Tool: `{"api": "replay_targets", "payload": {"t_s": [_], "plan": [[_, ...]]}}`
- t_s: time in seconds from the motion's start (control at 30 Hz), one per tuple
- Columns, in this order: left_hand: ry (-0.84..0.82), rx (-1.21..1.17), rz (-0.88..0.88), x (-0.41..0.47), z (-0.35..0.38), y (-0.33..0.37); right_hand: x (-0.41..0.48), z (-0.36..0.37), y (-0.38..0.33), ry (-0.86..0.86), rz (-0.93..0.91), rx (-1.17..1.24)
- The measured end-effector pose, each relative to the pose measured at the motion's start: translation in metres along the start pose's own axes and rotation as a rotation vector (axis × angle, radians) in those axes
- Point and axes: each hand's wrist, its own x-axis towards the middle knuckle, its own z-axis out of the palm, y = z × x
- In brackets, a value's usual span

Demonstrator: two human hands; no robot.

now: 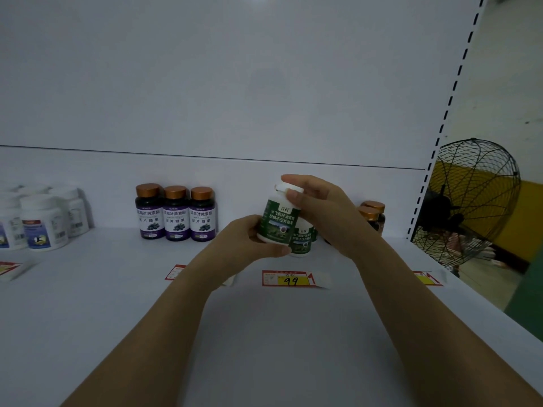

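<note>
A white bottle with a green label (279, 220) is held slightly tilted above the white shelf (264, 333). My left hand (244, 240) grips its lower part from the left, thumb under the base. My right hand (320, 207) holds its white cap from above and the right, fingers curled over the top. A second green-label bottle (302, 239) stands on the shelf just behind and below the held one, partly hidden by it.
Three purple-label bottles with copper caps (176, 214) stand at the back left of centre. White bottles (44, 221) cluster at far left. Two brown bottles (371, 215) sit behind my right hand. A red-yellow price tag (289, 279) lies in front. A black fan (467, 201) stands beyond the shelf's right end.
</note>
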Motion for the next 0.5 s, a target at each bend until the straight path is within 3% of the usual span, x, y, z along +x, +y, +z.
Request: {"api": "replay_targets", "payload": {"t_s": [0.17,0.37,0.5], "plan": [[0.12,-0.013,0.106,0.005,-0.005,-0.005,-0.004,0.014,-0.007,0.085,-0.215,-0.252],[0.38,0.013,0.334,0.007,-0.012,-0.004,-0.009,0.028,-0.007,-0.057,-0.435,-0.431],[0.443,0.036,0.365,0.005,-0.014,-0.002,-0.012,0.029,-0.007,-0.096,-0.536,-0.481]]}}
